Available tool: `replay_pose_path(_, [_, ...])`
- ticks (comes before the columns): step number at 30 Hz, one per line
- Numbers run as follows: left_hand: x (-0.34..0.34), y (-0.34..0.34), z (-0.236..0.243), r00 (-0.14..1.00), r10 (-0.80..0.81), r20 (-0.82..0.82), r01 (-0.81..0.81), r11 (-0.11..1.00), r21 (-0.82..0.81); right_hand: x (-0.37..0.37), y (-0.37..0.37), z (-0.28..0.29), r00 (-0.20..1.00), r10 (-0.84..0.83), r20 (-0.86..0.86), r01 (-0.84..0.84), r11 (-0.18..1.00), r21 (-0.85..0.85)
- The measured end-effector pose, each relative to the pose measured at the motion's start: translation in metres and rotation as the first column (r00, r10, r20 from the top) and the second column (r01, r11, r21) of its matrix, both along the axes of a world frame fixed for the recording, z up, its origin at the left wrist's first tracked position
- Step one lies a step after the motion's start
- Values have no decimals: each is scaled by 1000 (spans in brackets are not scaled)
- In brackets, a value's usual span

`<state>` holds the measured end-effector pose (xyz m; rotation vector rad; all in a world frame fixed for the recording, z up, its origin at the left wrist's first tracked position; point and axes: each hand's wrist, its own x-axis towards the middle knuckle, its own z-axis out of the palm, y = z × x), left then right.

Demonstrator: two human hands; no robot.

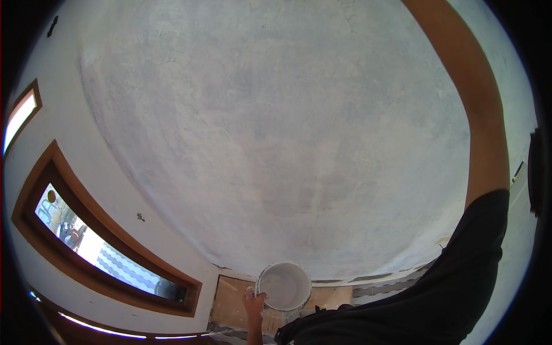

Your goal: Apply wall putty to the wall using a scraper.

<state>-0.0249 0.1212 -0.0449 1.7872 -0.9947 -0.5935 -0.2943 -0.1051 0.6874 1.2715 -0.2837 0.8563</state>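
Observation:
A round white bucket (pixel 303 278), open at the top, is low in the view in front of my body. Pale, whitish material shows on its inside. My left hand (pixel 253 300) grips the bucket's left side, with the thumb over the rim and whitish smears on the fingers. My right arm stretches up along the right side, in a black sleeve, and passes out at the top edge, so the hand is out of sight. Before me stands a large wall (pixel 276 132) with a patchy grey and white coat.
A brown wooden-framed window (pixel 109 230) is in the side wall at left, with a smaller framed window (pixel 23 115) above it. Brown boards (pixel 230 299) lie below, near the wall's foot. A dark object (pixel 535 172) hangs at the right edge.

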Motion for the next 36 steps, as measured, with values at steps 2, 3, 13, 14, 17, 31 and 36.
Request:
replay_pose_path(2, [1, -3, 3, 1000, -15, -18, 16, 1000, 13, -7, 11, -23, 971, 197, -134, -39, 686, 727])
replay_pose_path(3, [3, -4, 3, 999, -30, -34, 30, 999, 24, 0, -15, -44, 977, 21, -210, 76, 895, 440])
replay_pose_path(13, [20, 2, 8, 990, -137, -43, 134, 989, -67, 38, 6, -291, 955, 20, -295, 93, 928, 362])
replay_pose_path(14, [22, 1, 10, 987, -156, -45, 155, 988, -22, 46, 16, -307, 973, 21, -231, 96, 869, 485])
replay_pose_path(17, [41, -7, -22, 961, -222, 163, 225, 974, 0, 53, 44, -359, 996, 89, -14, -44, 615, 787])
replay_pose_path(31, [-6, -40, 28, 877, -476, -70, 480, 876, 55, -59, 192, -611, 170, -828, 534, -955, -271, -116])
replay_pose_path(36, [-17, -42, 33, 813, -548, 197, 558, 830, 9, -22, 249, -662, -149, -882, 448, -889, -79, -452])
